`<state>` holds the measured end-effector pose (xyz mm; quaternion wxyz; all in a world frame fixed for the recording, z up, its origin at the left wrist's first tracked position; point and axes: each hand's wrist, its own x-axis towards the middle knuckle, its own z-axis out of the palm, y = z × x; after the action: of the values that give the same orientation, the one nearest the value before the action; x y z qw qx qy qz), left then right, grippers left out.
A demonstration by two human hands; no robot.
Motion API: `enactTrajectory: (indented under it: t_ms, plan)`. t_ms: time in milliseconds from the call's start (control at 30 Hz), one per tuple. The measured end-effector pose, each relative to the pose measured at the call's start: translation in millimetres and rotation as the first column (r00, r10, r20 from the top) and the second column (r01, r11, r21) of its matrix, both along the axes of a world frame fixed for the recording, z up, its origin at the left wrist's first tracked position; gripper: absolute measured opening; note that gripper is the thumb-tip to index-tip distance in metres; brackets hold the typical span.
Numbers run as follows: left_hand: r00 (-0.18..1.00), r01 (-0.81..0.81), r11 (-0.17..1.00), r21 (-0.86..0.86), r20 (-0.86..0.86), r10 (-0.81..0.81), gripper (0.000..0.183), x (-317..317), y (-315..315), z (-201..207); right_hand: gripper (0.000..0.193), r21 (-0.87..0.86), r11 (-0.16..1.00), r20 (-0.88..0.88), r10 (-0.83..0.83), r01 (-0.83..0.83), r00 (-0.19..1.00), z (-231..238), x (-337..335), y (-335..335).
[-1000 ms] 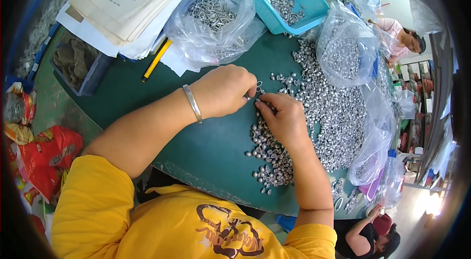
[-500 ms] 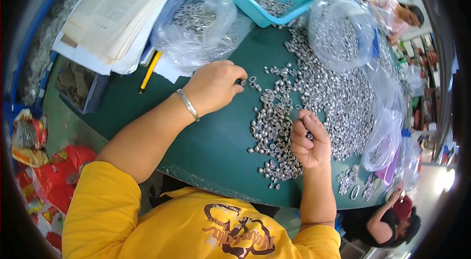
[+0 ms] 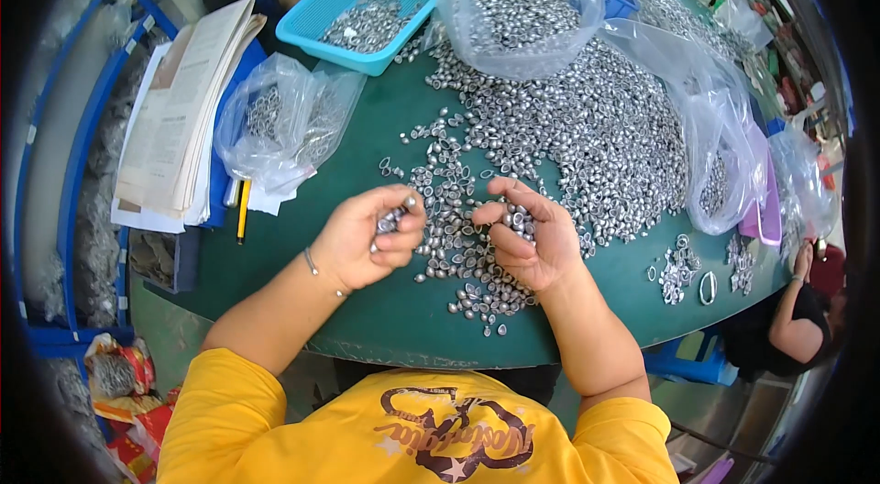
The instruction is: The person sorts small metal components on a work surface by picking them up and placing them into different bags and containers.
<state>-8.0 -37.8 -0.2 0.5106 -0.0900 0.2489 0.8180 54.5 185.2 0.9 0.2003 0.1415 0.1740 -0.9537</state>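
My left hand (image 3: 357,241) curls its fingers, palm turned inward, around several small silver-grey metal cups (image 3: 390,220). Facing it, my right hand (image 3: 545,241) has its fingers half bent, and more of these cups (image 3: 520,224) lie in its palm. Both hands hover above the green table (image 3: 367,328), on either side of a loose scatter of cups (image 3: 449,209). Beyond them spreads a large pile (image 3: 605,136) of the same shiny rounded pieces. A thin oval ring (image 3: 385,165) lies just past my left hand.
A turquoise basket (image 3: 323,53) and an open clear bag (image 3: 458,44), both with metal pieces, stand at the back. On the left are a smaller bag (image 3: 247,149), papers (image 3: 179,108) and a yellow pencil (image 3: 243,209). At the right edge sits a co-worker (image 3: 797,333).
The head view has shifted. My left hand has turned and moved nearer my right, showing the cups in it. My right hand's fingers have loosened, so its cups now show.
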Motion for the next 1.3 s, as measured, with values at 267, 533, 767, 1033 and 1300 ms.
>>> enactTrajectory:
  t_ms: [267,533,767,1033,1300]
  plan:
    - [0.947,-0.299,0.951,-0.074,0.102,0.306,0.031,49,86,9,0.018,0.630,0.485,-0.574,-0.235,0.606,0.785,15,22,-32]
    - [0.983,-0.181,0.940,0.290,0.029,0.180,0.028,34,120,-39,0.030,0.320,-0.303,-0.875,0.269,0.898,0.402,21,16,-14]
    - [0.971,0.161,0.770,0.617,0.042,-0.237,0.022,-41,162,21,0.033,0.100,-0.309,-0.930,0.308,0.946,0.200,31,39,-14]
    - [0.829,-0.502,0.864,0.047,-0.259,0.496,0.036,-131,171,82,0.031,0.287,-0.327,-0.947,0.044,0.900,0.318,25,25,5]
    - [0.412,-0.463,0.858,-0.224,-0.911,-0.015,0.017,-10,89,73,0.015,0.627,0.090,-0.720,-0.312,0.774,0.620,46,48,60]
